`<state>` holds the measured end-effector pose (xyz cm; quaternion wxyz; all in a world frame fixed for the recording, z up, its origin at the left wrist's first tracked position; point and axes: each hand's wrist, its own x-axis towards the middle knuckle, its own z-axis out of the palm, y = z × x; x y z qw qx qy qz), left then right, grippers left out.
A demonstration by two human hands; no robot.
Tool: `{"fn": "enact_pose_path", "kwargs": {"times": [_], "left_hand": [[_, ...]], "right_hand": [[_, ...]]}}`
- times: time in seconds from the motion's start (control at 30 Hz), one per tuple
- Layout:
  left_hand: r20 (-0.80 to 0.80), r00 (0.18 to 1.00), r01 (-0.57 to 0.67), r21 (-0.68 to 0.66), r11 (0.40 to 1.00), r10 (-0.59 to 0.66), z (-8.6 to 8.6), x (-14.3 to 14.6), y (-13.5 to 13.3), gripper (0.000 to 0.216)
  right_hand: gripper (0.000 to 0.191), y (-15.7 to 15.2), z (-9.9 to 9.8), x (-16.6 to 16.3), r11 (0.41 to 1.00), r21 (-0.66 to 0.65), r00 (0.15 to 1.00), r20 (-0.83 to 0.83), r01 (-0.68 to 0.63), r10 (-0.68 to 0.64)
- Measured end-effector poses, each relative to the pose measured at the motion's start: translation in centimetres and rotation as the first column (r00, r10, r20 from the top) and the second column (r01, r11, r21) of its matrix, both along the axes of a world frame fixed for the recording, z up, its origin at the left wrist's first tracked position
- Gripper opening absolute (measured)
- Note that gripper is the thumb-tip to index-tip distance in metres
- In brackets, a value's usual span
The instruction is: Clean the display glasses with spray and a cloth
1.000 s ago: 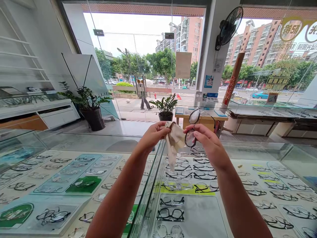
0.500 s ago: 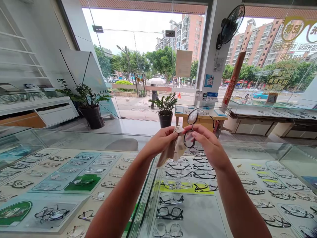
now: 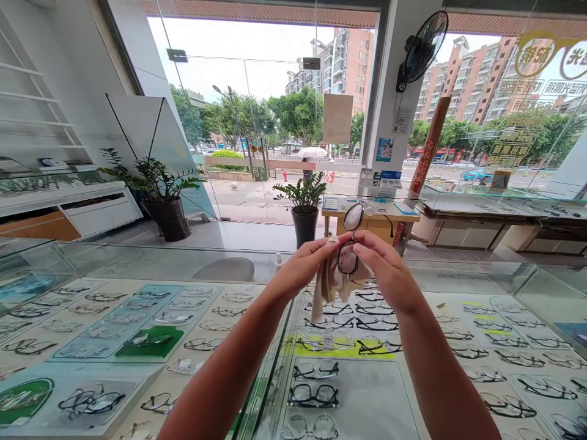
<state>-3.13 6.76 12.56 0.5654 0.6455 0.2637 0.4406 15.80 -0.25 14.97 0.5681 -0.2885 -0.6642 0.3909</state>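
Note:
My right hand (image 3: 376, 255) pinches a pair of dark-rimmed eyeglasses (image 3: 348, 258) near the bridge, with the frame turned upright so one lens sits above the other. One temple arm reaches out to the right above my fingers. In my left hand (image 3: 308, 261) a beige cleaning cloth (image 3: 331, 286) is pinched and hangs down, partly behind the lower lens. Both hands nearly meet at the glasses, over the display counter. Reddish marks show on the lower lens.
Below my arms, a glass display case (image 3: 358, 385) holds many rows of eyeglasses. A small bottle (image 3: 279, 261) and a grey chair (image 3: 224, 269) stand beyond its far edge. Potted plants (image 3: 305, 214), a wooden table (image 3: 332, 214) and glass doors lie farther off.
My left hand has moved right, bringing the cloth up to the lower lens and spreading it behind the glasses. The glasses have shifted slightly left. Outside, the umbrella carrier has moved right.

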Motion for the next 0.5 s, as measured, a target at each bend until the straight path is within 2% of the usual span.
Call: {"fn": "enact_pose_path", "kwargs": {"times": [0.1,0.2,0.37,0.5], "left_hand": [[0.042,0.998,-0.037,-0.092,0.995,0.041,-0.1,0.0,0.2,0.048],[0.037,0.998,-0.041,-0.086,0.995,0.044,-0.1,0.1,0.1,0.041],[-0.108,0.993,0.053,0.075,0.996,-0.045,0.0,0.4,-0.7,0.030],[-0.233,0.972,0.040,0.262,0.964,0.023,-0.1,0.7,-0.8,0.030]], "right_hand": [[0.022,-0.1,0.0,0.0,1.000,0.006,1.000,0.005,-0.008,0.008],[0.023,-0.1,0.0,-0.1,0.999,0.031,0.999,0.022,-0.037,0.036],[0.023,0.2,-0.2,0.0,1.000,0.026,1.000,-0.006,-0.008,0.008],[0.022,0.5,-0.6,0.1,1.000,0.020,0.996,-0.084,-0.016,0.018]]}}
